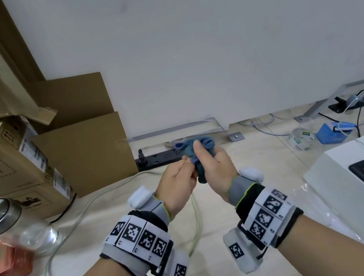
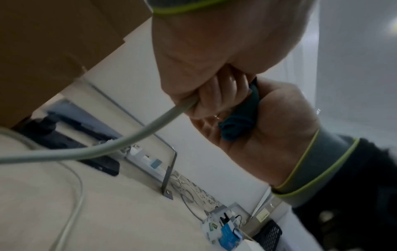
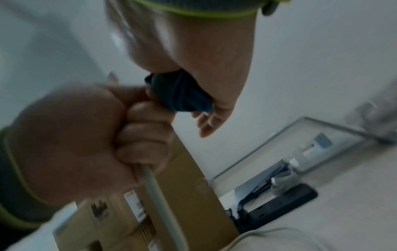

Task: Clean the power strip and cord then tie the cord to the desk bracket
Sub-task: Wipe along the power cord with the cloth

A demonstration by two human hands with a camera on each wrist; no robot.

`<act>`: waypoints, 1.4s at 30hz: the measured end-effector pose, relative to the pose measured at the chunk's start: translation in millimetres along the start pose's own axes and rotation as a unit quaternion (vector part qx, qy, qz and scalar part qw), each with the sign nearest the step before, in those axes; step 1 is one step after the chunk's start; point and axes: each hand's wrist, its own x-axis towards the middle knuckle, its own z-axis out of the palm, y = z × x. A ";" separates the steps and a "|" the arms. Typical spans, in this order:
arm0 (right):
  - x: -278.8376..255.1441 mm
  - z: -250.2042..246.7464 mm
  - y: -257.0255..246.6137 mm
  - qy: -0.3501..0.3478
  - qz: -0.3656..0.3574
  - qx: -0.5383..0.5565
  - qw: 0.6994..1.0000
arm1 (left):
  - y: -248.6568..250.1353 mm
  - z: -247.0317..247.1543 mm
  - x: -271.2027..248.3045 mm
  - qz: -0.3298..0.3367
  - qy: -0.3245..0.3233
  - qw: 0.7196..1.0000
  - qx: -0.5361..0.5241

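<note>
Your left hand (image 1: pixel 178 182) grips the pale cord (image 2: pixel 90 149); your right hand (image 1: pixel 215 168) clenches a blue cloth (image 1: pixel 199 149) around it, so slide steadily along.

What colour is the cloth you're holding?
Dark teal-blue. The cloth, bunched in the right hand, shows best in the right wrist view.

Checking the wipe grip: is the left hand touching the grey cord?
Touching. In the left wrist view, the left hand has its fingers curled round the grey cord.
</note>
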 end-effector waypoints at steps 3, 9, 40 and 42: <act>1.1 0.8 1.3 0.025 -0.039 -0.086 0.995 | -2.0 -0.4 -3.8 -0.015 -0.031 0.999 -0.028; 21.6 -4.5 16.7 -0.021 0.131 -0.039 0.990 | -19.7 -5.7 -1.5 -0.031 -0.066 0.997 -0.021; -24.9 5.5 74.0 -0.128 0.187 -0.160 0.961 | -105.3 -39.2 -21.0 -0.214 0.056 0.974 -0.058; -27.5 34.3 74.0 -0.182 0.150 -0.179 0.955 | -109.2 -59.5 -37.2 -0.228 0.066 0.969 -0.072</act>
